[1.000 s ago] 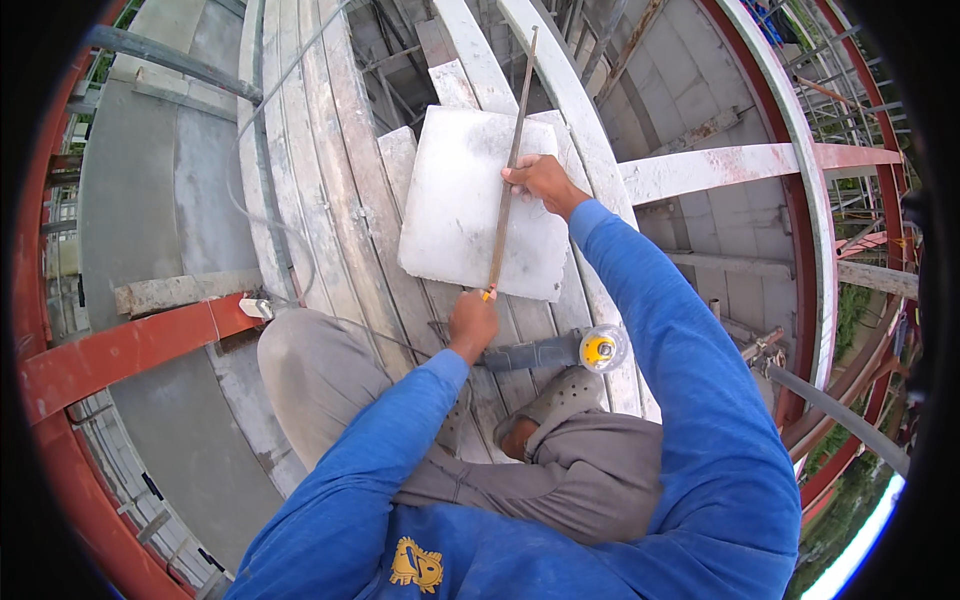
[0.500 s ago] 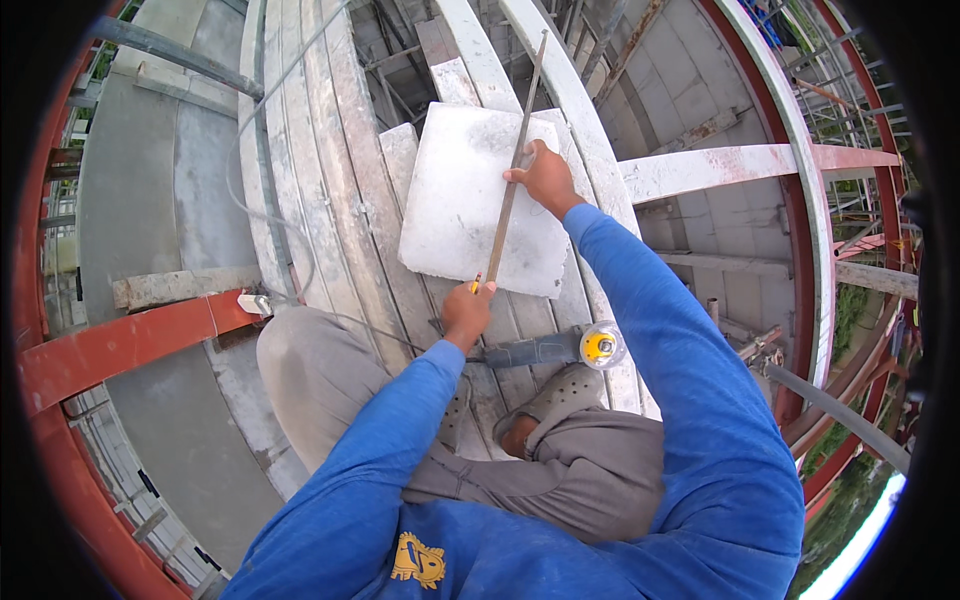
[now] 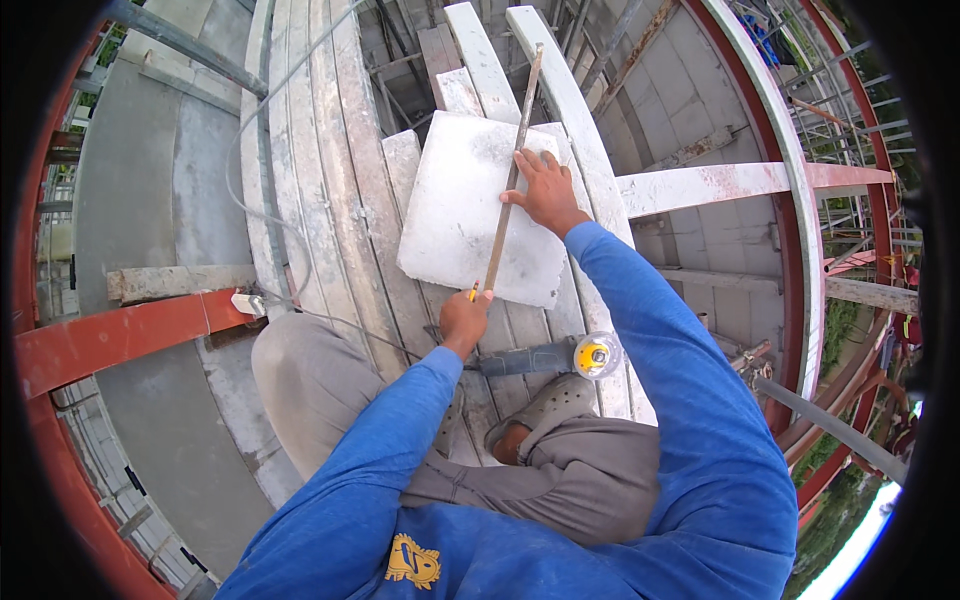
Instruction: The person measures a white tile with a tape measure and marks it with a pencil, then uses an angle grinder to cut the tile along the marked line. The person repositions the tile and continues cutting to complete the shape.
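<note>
A pale grey square slab point(image 3: 455, 215) lies on wooden scaffold planks point(image 3: 330, 190) in front of me. A long thin wooden straightedge point(image 3: 510, 180) runs across the slab from near to far. My right hand point(image 3: 545, 190) presses flat on the slab's right part, fingers against the straightedge. My left hand point(image 3: 465, 318) sits at the slab's near edge, pinching a small yellow pencil point(image 3: 474, 293) with its tip beside the straightedge's near end. My knees and feet rest on the planks below.
An angle grinder point(image 3: 545, 357) with a yellow-centred disc lies on the planks by my right foot, its cable point(image 3: 262, 190) looping left. Red steel beams point(image 3: 120, 335) and a curved rail point(image 3: 790, 200) border the platform. Open gaps drop away beyond the planks.
My left hand has edged slightly toward the slab's near edge with the pencil. My right hand and the straightedge stay in place on the slab.
</note>
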### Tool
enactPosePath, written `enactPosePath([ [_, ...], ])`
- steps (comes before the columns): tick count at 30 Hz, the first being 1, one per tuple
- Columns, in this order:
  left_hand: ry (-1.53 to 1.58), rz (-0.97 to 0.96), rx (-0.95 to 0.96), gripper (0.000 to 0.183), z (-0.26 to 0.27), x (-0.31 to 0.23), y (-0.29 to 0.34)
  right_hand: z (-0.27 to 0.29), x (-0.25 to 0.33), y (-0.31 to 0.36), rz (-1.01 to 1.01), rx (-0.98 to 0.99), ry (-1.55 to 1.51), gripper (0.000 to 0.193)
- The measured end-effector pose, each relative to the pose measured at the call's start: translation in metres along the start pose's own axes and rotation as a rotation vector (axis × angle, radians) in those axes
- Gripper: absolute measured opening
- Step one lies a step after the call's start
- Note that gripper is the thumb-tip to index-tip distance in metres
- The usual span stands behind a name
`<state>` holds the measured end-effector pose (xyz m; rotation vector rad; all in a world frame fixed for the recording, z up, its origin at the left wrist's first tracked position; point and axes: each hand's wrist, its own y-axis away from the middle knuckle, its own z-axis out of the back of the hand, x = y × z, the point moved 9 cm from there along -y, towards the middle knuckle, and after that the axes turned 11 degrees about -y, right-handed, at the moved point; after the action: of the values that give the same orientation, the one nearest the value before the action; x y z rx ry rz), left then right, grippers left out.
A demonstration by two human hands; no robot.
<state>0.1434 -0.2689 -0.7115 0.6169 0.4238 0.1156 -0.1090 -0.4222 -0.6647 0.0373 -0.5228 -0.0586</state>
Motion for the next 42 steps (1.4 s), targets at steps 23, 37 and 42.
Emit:
enactPosePath([
  [23,0.011,0.03,0.034,0.043,-0.005,0.006,-0.007,-0.01,0.004,0.0,-0.044,0.268,0.115,0.149],
  [37,0.017,0.039,0.05,0.046,-0.005,0.008,-0.01,-0.009,0.003,0.0,-0.059,0.294,0.11,0.148],
  [42,0.006,0.035,0.056,0.046,-0.002,0.006,-0.009,-0.008,0.005,0.0,-0.066,0.288,0.101,0.147],
])
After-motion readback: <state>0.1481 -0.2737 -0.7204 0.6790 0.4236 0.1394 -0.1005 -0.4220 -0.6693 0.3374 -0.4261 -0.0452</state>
